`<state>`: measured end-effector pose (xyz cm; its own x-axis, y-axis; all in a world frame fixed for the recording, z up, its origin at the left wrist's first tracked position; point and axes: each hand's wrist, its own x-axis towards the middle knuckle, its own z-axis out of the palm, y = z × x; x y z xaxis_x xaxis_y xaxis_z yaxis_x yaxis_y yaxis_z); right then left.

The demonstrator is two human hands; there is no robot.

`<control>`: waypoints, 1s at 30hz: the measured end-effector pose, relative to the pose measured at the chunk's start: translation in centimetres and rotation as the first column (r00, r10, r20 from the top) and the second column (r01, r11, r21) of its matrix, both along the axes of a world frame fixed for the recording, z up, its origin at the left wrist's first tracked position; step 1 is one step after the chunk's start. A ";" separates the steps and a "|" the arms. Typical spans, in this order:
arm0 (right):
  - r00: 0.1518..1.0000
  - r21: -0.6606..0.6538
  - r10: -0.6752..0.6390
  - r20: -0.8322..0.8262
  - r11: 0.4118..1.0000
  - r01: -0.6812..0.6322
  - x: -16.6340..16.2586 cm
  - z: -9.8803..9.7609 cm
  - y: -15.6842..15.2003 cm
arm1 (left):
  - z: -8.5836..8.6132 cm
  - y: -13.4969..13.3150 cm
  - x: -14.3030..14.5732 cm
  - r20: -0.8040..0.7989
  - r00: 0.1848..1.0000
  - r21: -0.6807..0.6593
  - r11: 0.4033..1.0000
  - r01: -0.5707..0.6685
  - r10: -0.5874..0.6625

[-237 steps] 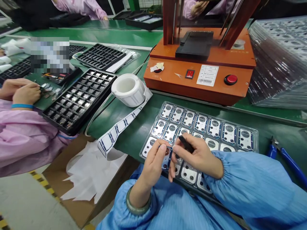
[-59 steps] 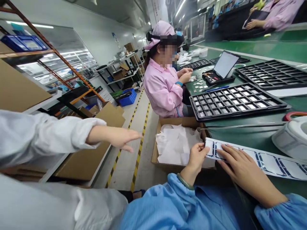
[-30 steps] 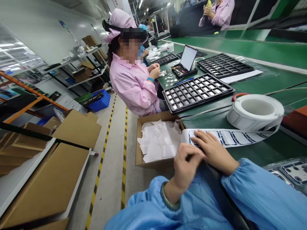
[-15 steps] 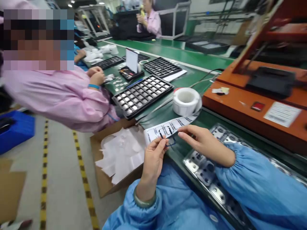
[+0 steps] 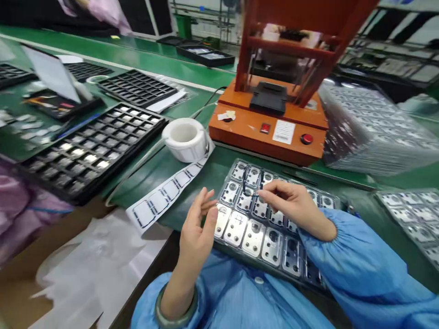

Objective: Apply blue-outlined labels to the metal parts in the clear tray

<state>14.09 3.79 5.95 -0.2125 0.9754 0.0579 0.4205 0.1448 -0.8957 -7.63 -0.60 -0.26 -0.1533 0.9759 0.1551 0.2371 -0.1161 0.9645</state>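
Observation:
Between the thumb and fingers of my right hand is a thin dark frame-shaped strip, held above a clear plastic tray. In the tray lie rows of silver metal plates with round holes. My left hand is raised at the tray's left edge, fingers apart and holding nothing. To its upper left, a white liner strip printed with dark frame shapes runs from a white roll across the green table.
An orange press with red buttons stands behind the tray. Stacked clear trays are at right, another tray nearer. Black compartment trays fill the left. A cardboard box of white paper scraps sits lower left.
The view has swung right. The dark frame-shaped strip has passed from my left hand to my right, and moved from beside the liner to above the tray. My left hand has opened.

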 end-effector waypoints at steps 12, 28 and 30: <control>0.920 0.015 -0.391 -0.039 0.920 0.391 8.2 -0.9 -1.6 | 0.3 -0.5 9.1 -0.788 0.305 0.030 0.462 0.886 -0.534; 0.921 -0.164 -0.275 -0.275 0.958 0.237 6.7 -3.3 -3.5 | -1.3 2.3 4.8 -0.801 0.380 0.056 0.573 0.818 -0.463; 0.901 -0.163 -0.246 -0.356 0.966 0.200 5.9 -3.3 -3.5 | -0.5 2.8 4.9 -0.604 0.607 0.069 0.724 0.686 -0.517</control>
<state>20.02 0.28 2.66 0.0255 0.9992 -0.0300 0.0637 -0.0316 -0.9975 -2.74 2.17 -0.72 0.6389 0.7153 0.2831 0.4516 -0.6467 0.6148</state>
